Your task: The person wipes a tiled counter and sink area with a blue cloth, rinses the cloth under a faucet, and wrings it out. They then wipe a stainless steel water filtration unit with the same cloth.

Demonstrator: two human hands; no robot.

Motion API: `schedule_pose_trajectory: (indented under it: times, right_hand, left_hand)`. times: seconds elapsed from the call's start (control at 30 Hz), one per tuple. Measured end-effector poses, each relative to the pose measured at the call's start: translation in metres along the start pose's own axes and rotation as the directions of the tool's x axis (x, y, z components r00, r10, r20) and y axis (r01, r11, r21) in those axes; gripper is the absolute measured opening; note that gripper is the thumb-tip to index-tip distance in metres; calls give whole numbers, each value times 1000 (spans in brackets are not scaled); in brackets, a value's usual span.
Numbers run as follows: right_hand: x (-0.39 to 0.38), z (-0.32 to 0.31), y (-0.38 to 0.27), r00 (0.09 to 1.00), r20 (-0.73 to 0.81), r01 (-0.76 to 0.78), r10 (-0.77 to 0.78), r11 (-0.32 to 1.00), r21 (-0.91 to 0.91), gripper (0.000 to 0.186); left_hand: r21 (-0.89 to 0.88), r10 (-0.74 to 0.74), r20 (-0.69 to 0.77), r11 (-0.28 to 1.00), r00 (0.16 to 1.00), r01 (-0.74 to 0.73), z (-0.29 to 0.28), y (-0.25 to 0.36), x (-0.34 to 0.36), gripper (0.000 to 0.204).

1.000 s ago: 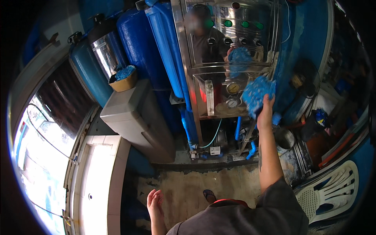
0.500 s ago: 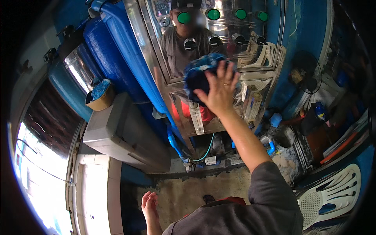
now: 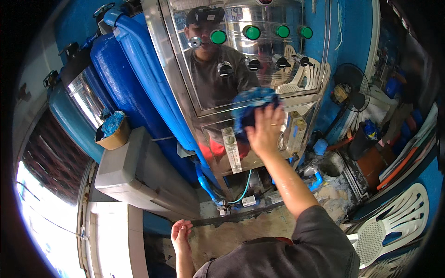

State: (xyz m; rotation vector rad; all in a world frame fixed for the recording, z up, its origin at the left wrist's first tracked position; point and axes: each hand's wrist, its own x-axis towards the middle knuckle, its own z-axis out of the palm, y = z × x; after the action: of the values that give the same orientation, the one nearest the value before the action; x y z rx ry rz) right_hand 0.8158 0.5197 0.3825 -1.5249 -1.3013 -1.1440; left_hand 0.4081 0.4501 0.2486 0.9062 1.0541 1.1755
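Observation:
My right hand [image 3: 266, 129] presses a blue patterned cloth [image 3: 248, 109] flat against a shiny steel cabinet [image 3: 204, 121], fingers spread over it. The cloth lies across the lower edge of the cabinet's framed panel, below a row of black knobs [image 3: 253, 64] and round green buttons [image 3: 251, 32]. Two clear flow gauges flank it: a left gauge [image 3: 232, 150] and a right gauge [image 3: 296, 134]. Low on the left, away from the cabinet, my left hand [image 3: 181, 234] is raised with loosely curled fingers and nothing visible in it.
Blue tanks [image 3: 118, 69] and thick blue pipes [image 3: 153, 78] stand left of the cabinet. A tan tub [image 3: 112, 135] with blue stuff inside sits on a grey box [image 3: 139, 162]. At right are a black fan [image 3: 351, 88] and a white plastic chair [image 3: 394, 227].
My right hand and the cloth have slid down and slightly right across the steel, off the framed panel's lower area. The view has tilted up a little. My left hand stays low.

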Motion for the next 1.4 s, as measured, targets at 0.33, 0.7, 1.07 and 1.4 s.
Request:
schedule_pose_trajectory:
  times: [0.33,0.7,1.07,1.4]
  right_hand:
    - [-58,35,-18,957,203,-207,209,978,-31,58]
    - [-59,23,-31,946,268,-179,179,984,-27,41]
    - [-182,22,-8,992,124,-22,38,991,-131,46]
    - [-127,29,-12,837,180,-531,517,846,40,83]
  left_hand:
    - [55,-54,-20,997,998,55,-31,0,4,19]
    - [158,-9,71,987,997,-2,-17,8,19,21]
    - [150,35,29,988,999,-39,-18,-6,11,21]
    - [135,-3,63,991,998,-5,-10,-5,14,21]
